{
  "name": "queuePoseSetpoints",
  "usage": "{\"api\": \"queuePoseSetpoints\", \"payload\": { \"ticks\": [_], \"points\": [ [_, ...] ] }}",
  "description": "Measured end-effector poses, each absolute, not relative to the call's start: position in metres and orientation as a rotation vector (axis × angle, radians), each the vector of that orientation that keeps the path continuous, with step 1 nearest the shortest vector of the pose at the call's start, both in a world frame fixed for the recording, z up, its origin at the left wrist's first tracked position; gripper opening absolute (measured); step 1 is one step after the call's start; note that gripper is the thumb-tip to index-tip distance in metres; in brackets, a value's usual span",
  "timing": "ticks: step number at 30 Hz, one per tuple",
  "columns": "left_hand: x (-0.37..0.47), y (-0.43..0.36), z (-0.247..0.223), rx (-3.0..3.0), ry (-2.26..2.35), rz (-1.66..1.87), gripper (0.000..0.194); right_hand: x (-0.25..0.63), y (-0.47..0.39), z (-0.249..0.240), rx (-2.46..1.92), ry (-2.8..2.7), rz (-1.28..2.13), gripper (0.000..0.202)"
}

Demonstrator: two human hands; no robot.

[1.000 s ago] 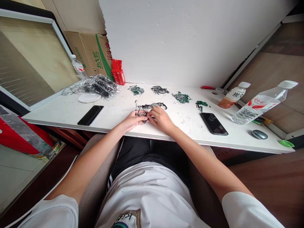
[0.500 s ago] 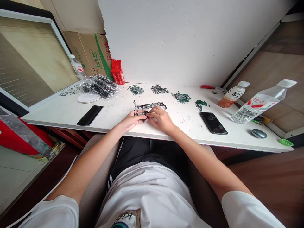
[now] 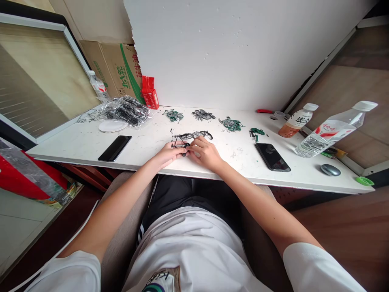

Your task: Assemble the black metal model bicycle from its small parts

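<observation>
Near the table's front edge, my left hand (image 3: 170,154) pinches a small black model bicycle frame (image 3: 179,142), its thin bars standing up past the fingers. My right hand (image 3: 207,153) meets it from the other side, thumb and fingertips closed at a dark round part of the frame. Whether a tiny separate piece sits in those fingertips is hidden. Just behind the hands lies a group of black bicycle parts with wheels (image 3: 194,134). Farther back are a green parts cluster (image 3: 173,115), a black parts cluster (image 3: 203,115) and another green cluster (image 3: 231,124).
Phones lie left (image 3: 114,148) and right (image 3: 272,157). A plastic bag of black parts (image 3: 130,112) sits at back left beside a white disc (image 3: 112,126). Loose green pieces (image 3: 257,131), a tea bottle (image 3: 296,121), a water bottle (image 3: 332,132) and a mouse (image 3: 330,170) are on the right.
Both hands keep practically the same hold on the bicycle frame. Only a slight shift of the whole view shows.
</observation>
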State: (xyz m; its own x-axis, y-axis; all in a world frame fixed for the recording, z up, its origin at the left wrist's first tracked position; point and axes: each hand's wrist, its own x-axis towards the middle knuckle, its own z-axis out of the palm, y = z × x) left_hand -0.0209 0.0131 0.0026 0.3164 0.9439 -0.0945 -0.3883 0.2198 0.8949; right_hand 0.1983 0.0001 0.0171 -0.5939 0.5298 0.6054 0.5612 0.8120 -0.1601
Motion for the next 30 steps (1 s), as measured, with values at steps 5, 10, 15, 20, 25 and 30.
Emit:
{"api": "queuePoseSetpoints", "payload": {
  "ticks": [5,10,15,20,25,30],
  "points": [
    [-0.019,0.011,0.006,0.897,0.765,1.061,0.039,0.197,0.0,0.015,-0.832,-2.291,-0.062,0.026],
    [-0.019,0.009,0.009,0.921,0.766,1.042,0.036,0.196,0.004,0.01,-0.802,-2.216,-0.041,0.02],
    [-0.019,0.009,0.009,0.938,0.756,1.031,0.036,0.195,0.005,0.009,-0.8,-2.183,0.009,0.019],
    [-0.018,0.007,0.013,0.917,0.744,1.033,0.034,0.195,0.006,0.009,-0.775,-2.188,0.022,0.019],
    [-0.019,0.006,0.014,0.932,0.746,1.034,0.031,0.196,0.007,0.008,-0.779,-2.173,0.071,0.017],
    [-0.019,0.008,0.011,0.96,0.75,1.026,0.033,0.195,0.007,0.01,-0.753,-2.106,0.203,0.014]
  ]
}}
